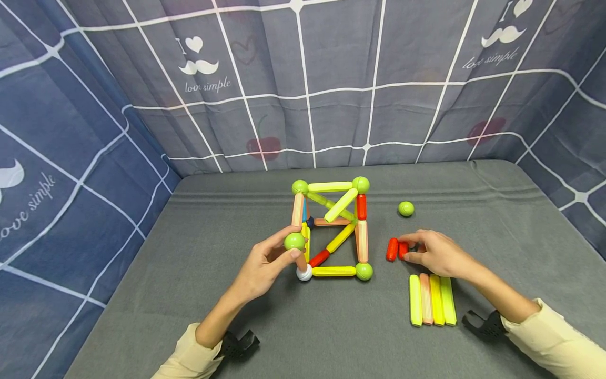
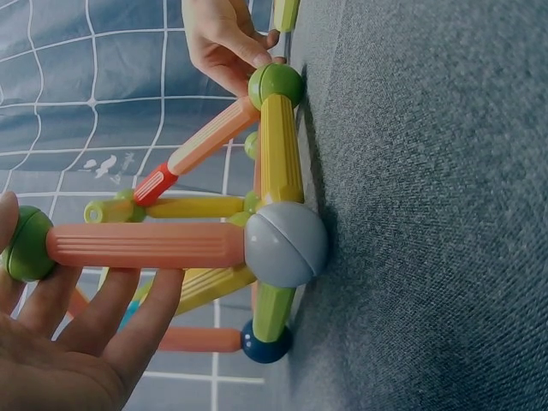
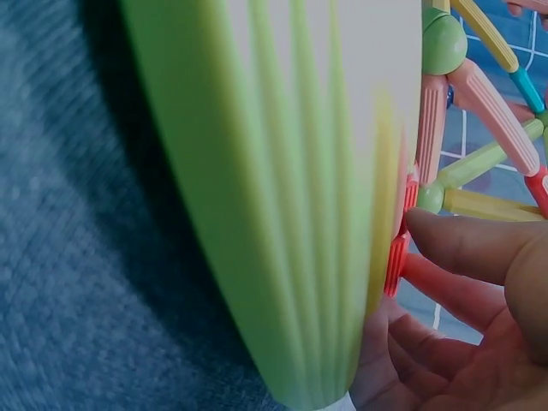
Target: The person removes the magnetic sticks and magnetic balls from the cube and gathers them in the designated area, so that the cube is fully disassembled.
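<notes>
A frame of coloured rods and balls stands mid-table, with a white ball (image 1: 304, 272) at its front left corner. From that ball rises an orange-pink rod (image 2: 145, 246) topped by a green ball (image 1: 294, 241). My left hand (image 1: 260, 268) grips the green ball between thumb and fingers, and the fingers lie along the rod. Right of the frame, my right hand (image 1: 440, 253) pinches a short red rod (image 1: 403, 250) lying on the table. Another short red rod (image 1: 392, 249) lies just left of it.
Several long rods (image 1: 437, 300) lie side by side in front of the right hand. A loose green ball (image 1: 405, 209) is behind it. At the frame's top, a yellow-green rod (image 1: 341, 205) juts forward from the back right ball (image 1: 361, 185). A patterned curtain (image 1: 341, 121) borders the table.
</notes>
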Demonstrator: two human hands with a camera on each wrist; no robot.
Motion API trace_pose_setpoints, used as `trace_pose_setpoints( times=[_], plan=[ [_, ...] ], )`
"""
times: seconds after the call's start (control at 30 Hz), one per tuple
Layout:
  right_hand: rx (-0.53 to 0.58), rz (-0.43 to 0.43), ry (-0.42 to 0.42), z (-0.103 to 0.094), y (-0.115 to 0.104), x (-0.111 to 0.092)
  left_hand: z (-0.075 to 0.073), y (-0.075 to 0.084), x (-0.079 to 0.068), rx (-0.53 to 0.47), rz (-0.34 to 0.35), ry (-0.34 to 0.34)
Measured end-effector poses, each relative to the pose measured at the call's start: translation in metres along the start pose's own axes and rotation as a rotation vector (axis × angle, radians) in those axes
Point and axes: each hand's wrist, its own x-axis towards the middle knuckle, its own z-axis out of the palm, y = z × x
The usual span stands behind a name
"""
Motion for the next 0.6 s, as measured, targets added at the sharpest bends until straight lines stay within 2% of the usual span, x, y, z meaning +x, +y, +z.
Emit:
trace_pose_setpoints(
  times=[0.17, 0.37, 0.5, 0.6],
  plan=[
    [-0.001, -0.010, 0.024, -0.002, -0.001, -0.001, 0.000, 0.000, 0.000, 0.004, -0.003, 0.002],
    [0.024, -0.012, 0.139, -0.010, -0.022, -0.005, 0.001, 0.000, 0.000, -0.006, -0.004, -0.001],
    [0.122, -0.026, 0.176, -0.014, -0.048, 0.001, 0.001, 0.001, 0.000, -0.013, -0.002, 0.004],
    [0.263, -0.035, 0.164, -0.013, -0.068, 0.012, 0.001, 0.001, 0.000, -0.015, 0.002, 0.005]
  ],
)
